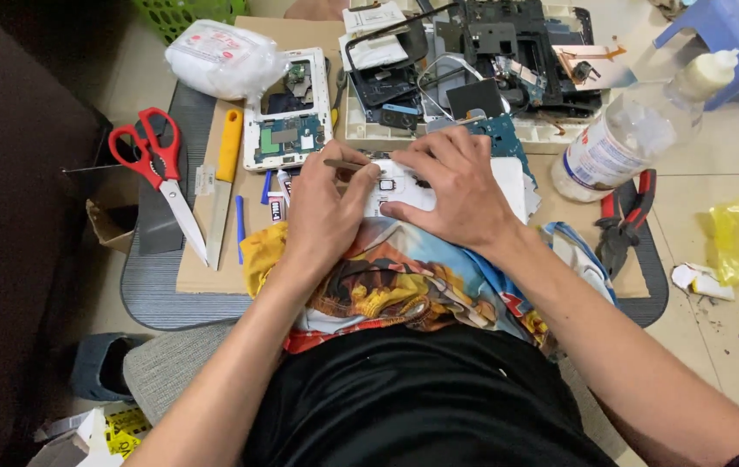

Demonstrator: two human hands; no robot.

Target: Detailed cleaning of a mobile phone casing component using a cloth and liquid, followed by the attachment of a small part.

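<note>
My left hand (324,207) grips a thin metal tool (341,163) whose tip points right toward a white tablet back cover (404,192). My right hand (451,186) presses flat on that white cover, fingers spread over its top edge. The cover rests on a colourful printed cloth (404,281) lying over my lap. Most of the cover is hidden under my right hand.
An opened white tablet frame with green circuit board (287,112) lies beyond, next to red scissors (149,160), a yellow-handled blade (224,173), a plastic bottle (620,138), red pliers (629,216), a tray of dismantled black parts (490,60) and a blue stool (732,35).
</note>
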